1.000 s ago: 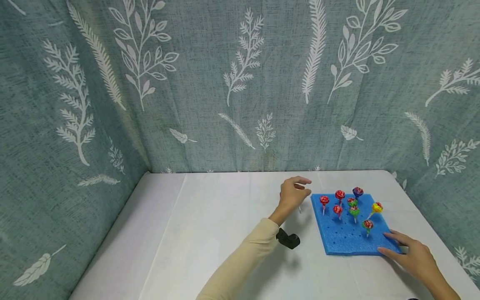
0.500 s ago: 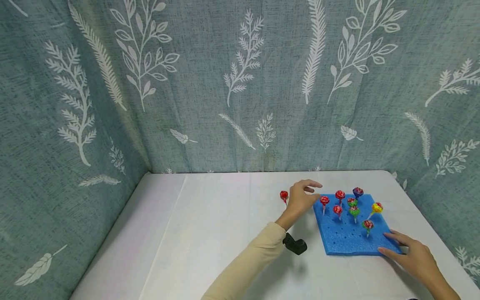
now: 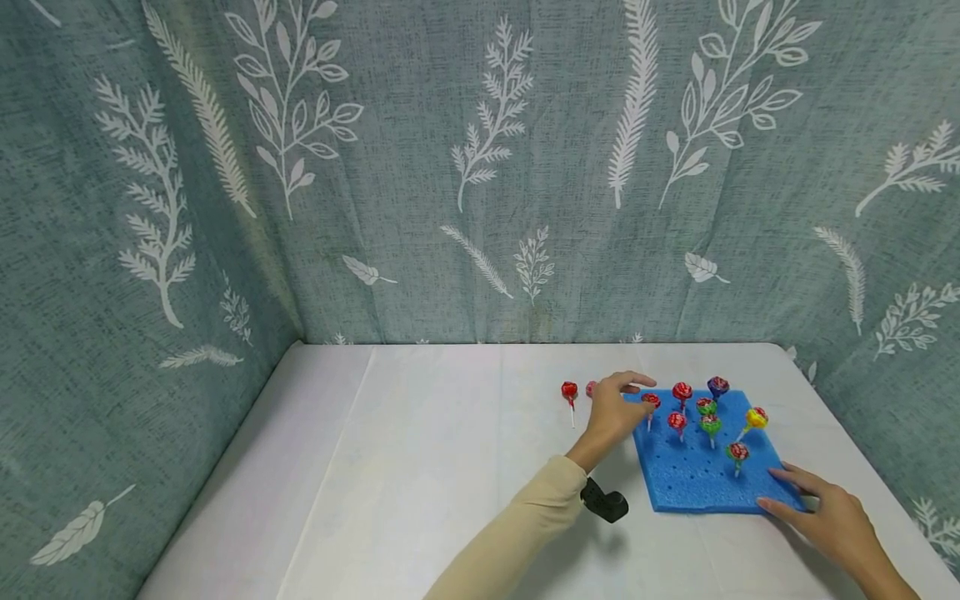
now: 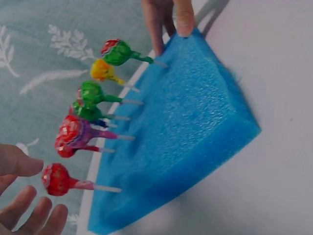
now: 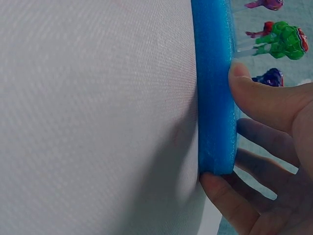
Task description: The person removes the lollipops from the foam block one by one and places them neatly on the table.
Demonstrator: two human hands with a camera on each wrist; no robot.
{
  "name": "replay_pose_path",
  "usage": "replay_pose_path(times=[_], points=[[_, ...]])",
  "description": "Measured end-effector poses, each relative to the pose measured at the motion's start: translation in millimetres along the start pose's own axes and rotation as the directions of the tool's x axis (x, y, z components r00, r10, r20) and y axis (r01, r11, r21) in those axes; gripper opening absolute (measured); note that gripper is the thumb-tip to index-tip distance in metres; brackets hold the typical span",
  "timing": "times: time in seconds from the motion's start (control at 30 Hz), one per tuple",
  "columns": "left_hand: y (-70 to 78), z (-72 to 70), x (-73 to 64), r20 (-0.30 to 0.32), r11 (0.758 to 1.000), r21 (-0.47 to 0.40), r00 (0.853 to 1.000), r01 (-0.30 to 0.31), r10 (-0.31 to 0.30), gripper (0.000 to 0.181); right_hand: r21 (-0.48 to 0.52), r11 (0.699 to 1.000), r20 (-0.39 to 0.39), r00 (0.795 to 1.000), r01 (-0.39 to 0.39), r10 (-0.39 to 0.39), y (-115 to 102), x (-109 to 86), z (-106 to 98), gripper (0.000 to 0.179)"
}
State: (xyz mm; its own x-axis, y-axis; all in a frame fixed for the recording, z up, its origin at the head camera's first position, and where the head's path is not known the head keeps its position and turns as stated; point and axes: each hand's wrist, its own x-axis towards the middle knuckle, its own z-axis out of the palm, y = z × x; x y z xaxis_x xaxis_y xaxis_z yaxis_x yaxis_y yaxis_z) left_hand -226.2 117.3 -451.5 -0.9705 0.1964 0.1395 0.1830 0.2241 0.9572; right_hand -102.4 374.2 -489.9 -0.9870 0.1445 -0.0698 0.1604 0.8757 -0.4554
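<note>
My left hand [image 3: 613,417] reaches over the left edge of a blue foam board [image 3: 682,487], fingers spread apart. Its thumb and fingertips come close around the head of a red lollipop [image 4: 56,180], whose white stick stands in the board. Further red, green and purple lollipops stand beyond it, along with a yellow lollipop [image 3: 756,417] that leans. At the near right corner, my right hand [image 3: 834,512] holds the board, its thumb [image 5: 242,73] on the top and other fingers at the edge.
Left of the board lies a red lollipop [image 3: 570,390] on the white table [image 3: 420,467]; another pinkish one [image 3: 591,388] is partly hidden behind my left hand. Small holes dot the front half of the board. A leaf-patterned curtain [image 3: 405,208] surrounds the table's back and sides.
My left hand has moved right, from the table left of the board to the red lollipop at its left side, uncovering the lollipops behind. My right hand has stayed at the corner.
</note>
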Motion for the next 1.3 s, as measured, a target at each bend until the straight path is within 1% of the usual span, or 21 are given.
replay_pose_path(times=[0.13, 0.27, 0.33, 0.47, 0.6, 0.73, 1.17, 1.3], points=[[-3.5, 5.8, -1.8, -0.033, 1.000, -0.016, 0.999, 0.000, -0.001, 0.028, -0.005, 1.000, -0.002, 1.000, 0.004, -0.004, -0.1, -0.1, 0.3, 0.082], [-7.6, 11.7, -3.9, -0.059, 0.999, -0.034, 0.998, 0.037, -0.038, 0.032, -0.010, 1.000, -0.004, 1.000, 0.008, -0.008, 0.4, -0.2, 0.5, 0.082], [-10.5, 14.5, -5.1, -0.064, 0.998, -0.038, 0.997, 0.043, -0.045, 0.032, -0.013, 1.000, -0.007, 1.000, 0.009, -0.009, 0.7, -0.2, 0.5, 0.082], [-17.2, 19.0, -6.9, -0.074, 0.999, -0.049, 0.997, 0.006, -0.010, 0.027, -0.017, 1.000, -0.014, 1.000, 0.015, -0.016, 0.8, -0.5, 0.6, 0.081], [-22.9, 21.8, -7.3, -0.098, 0.996, -0.073, 0.994, -0.056, 0.049, 0.023, -0.018, 0.999, -0.019, 0.999, 0.026, -0.027, 0.3, -0.5, -0.2, 0.080], [-25.4, 23.7, -7.4, -0.113, 0.994, -0.063, 0.990, -0.091, 0.084, 0.022, -0.016, 1.000, -0.014, 1.000, 0.024, -0.024, 0.1, -0.9, -0.7, 0.081], [-23.7, 23.8, -8.3, -0.113, 0.993, -0.029, 0.988, -0.110, 0.106, 0.024, -0.009, 1.000, -0.010, 1.000, 0.005, -0.005, 0.4, -0.8, 0.6, 0.082], [-20.7, 21.5, -8.4, -0.108, 0.995, -0.035, 0.990, -0.091, 0.087, 0.024, -0.006, 1.000, -0.010, 1.000, -0.006, 0.006, 0.7, -0.8, 0.5, 0.082]])
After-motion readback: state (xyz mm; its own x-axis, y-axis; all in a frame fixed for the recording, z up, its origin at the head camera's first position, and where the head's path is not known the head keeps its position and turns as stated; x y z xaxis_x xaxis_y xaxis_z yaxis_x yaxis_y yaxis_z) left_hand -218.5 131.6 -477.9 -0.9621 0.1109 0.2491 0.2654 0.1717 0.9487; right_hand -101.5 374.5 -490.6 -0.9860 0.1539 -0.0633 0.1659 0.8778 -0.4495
